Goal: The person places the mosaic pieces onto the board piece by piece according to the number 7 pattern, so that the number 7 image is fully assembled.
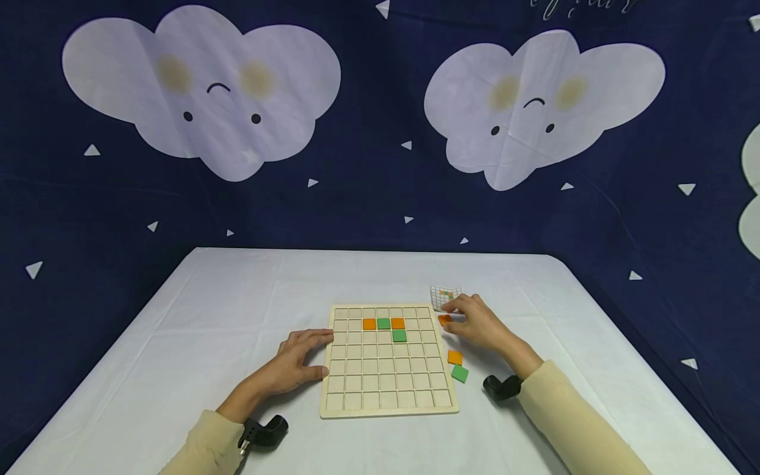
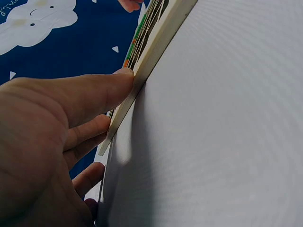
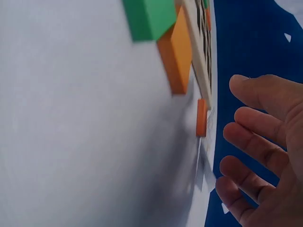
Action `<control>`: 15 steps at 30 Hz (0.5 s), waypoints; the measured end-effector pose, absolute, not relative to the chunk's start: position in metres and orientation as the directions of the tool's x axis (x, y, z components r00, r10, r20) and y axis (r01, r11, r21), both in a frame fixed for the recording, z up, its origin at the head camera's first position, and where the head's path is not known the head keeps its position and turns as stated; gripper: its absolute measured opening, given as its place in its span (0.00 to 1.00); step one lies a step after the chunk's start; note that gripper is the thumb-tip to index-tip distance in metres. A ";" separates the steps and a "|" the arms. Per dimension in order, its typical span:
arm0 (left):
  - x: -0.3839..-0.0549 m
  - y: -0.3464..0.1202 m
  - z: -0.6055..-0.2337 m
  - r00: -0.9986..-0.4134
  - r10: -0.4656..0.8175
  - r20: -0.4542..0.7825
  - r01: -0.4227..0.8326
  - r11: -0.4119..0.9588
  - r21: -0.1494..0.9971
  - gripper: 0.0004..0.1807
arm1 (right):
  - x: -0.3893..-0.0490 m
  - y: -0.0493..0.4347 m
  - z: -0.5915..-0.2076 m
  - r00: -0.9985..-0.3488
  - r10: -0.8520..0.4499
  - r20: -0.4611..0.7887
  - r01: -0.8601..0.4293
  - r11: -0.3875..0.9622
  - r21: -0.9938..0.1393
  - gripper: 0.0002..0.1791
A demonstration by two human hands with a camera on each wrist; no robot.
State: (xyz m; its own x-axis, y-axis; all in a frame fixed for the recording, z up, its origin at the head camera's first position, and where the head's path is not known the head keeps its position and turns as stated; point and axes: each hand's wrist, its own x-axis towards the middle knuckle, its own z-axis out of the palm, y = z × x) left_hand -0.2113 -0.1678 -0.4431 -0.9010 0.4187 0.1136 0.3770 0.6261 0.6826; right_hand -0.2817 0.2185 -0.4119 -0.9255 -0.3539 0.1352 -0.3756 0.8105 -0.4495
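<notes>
A pale wooden grid board point(image 1: 388, 402) lies on the table, with an orange, a green and another orange tile point(image 1: 398, 324) in a row near its far side. A second green tile point(image 1: 399, 336) sits below the right orange one. My left hand point(image 1: 297, 359) touches the board's left edge with thumb and fingertips, fingers fairly straight. Just over a loose orange tile point(image 1: 444, 320) beside the board's far right corner hovers my right hand point(image 1: 477, 323). In the right wrist view that tile point(image 3: 201, 118) stands apart from the hand's relaxed fingers point(image 3: 255, 142), which hold nothing.
Right of the board lie another orange tile point(image 1: 454, 357) and a green tile point(image 1: 460, 373). A small printed grid card point(image 1: 438, 298) rests at the far right corner, partly behind the right hand. A dark cloth with clouds point(image 1: 356, 211) hangs behind the white table point(image 1: 237, 297).
</notes>
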 end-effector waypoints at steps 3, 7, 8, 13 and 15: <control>-0.211 -0.168 -0.443 -0.899 0.422 0.116 0.381 0.623 0.683 0.32 | -0.285 0.222 -0.415 -0.922 -0.366 0.130 -0.384 0.811 -0.441 0.23; -0.212 -0.168 -0.443 -0.899 0.422 0.116 0.380 0.622 0.685 0.32 | -0.286 0.225 -0.417 -0.926 -0.358 0.118 -0.372 0.818 -0.439 0.24; -0.212 -0.168 -0.443 -0.900 0.421 0.115 0.379 0.623 0.684 0.32 | -0.287 0.225 -0.418 -0.929 -0.352 0.113 -0.364 0.821 -0.440 0.24; -0.212 -0.168 -0.443 -0.901 0.418 0.113 0.375 0.624 0.685 0.32 | -0.289 0.225 -0.420 -0.930 -0.349 0.112 -0.362 0.829 -0.426 0.23; -0.212 -0.168 -0.443 -0.901 0.418 0.114 0.376 0.624 0.685 0.32 | -0.291 0.225 -0.420 -0.930 -0.349 0.112 -0.363 0.831 -0.421 0.23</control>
